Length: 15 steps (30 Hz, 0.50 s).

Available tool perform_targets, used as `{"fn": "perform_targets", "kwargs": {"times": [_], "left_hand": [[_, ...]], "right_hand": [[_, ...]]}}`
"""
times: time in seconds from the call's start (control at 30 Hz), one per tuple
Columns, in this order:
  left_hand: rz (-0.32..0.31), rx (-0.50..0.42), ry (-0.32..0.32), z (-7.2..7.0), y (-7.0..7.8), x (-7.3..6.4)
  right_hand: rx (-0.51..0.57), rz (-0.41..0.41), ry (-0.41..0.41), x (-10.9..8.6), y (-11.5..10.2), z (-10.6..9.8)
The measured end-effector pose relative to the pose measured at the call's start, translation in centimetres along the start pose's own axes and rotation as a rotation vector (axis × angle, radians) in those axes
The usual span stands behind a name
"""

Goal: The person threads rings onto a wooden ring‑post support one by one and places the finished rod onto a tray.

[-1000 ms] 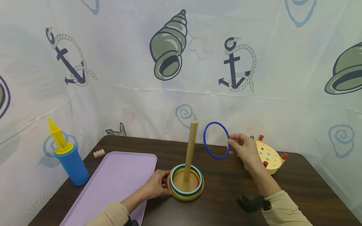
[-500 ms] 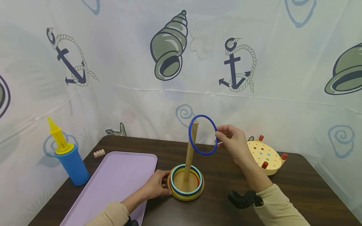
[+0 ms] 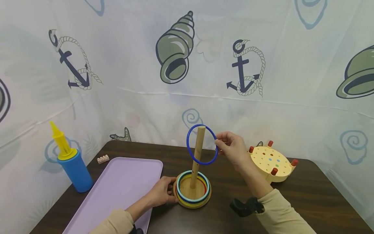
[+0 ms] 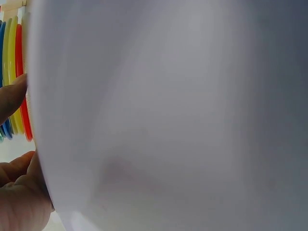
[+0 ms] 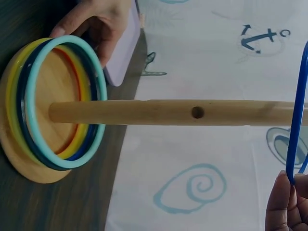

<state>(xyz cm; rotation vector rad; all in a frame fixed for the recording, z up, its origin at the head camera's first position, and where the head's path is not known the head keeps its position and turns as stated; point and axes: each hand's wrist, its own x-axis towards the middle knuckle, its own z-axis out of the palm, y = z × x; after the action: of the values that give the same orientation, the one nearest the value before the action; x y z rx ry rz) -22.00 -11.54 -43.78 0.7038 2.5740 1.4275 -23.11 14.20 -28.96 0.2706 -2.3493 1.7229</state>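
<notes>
My right hand (image 3: pixel 232 148) pinches a thin blue ring (image 3: pixel 187 143) by its right edge. The ring stands tilted up at the top of a wooden peg (image 3: pixel 198 149), its lower edge crossing in front of the peg in the head view. Around the foot of the peg lie several stacked rings, with a light-blue ring (image 5: pixel 32 96) uppermost and dark blue, yellow and red beneath. My left hand (image 3: pixel 160 192) grips the left edge of the round wooden base (image 3: pixel 184 190). In the left wrist view, its thumb (image 4: pixel 13 98) reaches beside the rings.
A lilac tray (image 3: pixel 131 175) lies left of the base. Beyond it stand a blue and yellow pump (image 3: pixel 76 172) and a small pink toy brick (image 3: pixel 103 159). At the right is a cream dotted disc with red-tipped legs (image 3: pixel 270 162). A printed cloth (image 3: pixel 140 107) hangs behind the dark table.
My right hand has carried the blue ring leftward from beside the peg to its top, lowering it slightly in the last half second. The left hand keeps its place on the base.
</notes>
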Motion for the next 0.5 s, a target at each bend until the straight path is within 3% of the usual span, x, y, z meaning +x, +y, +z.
{"fn": "perform_targets", "kwargs": {"times": [0.23,0.5], "left_hand": [[-0.001,0.021,0.017,0.1,-0.1,0.0],[-0.001,0.014,0.014,0.2,-0.3,0.0]], "right_hand": [[-0.113,-0.033,-0.043,-0.4,2.2,0.9],[-0.252,0.012,-0.057,-1.8,5.9,3.0]]}}
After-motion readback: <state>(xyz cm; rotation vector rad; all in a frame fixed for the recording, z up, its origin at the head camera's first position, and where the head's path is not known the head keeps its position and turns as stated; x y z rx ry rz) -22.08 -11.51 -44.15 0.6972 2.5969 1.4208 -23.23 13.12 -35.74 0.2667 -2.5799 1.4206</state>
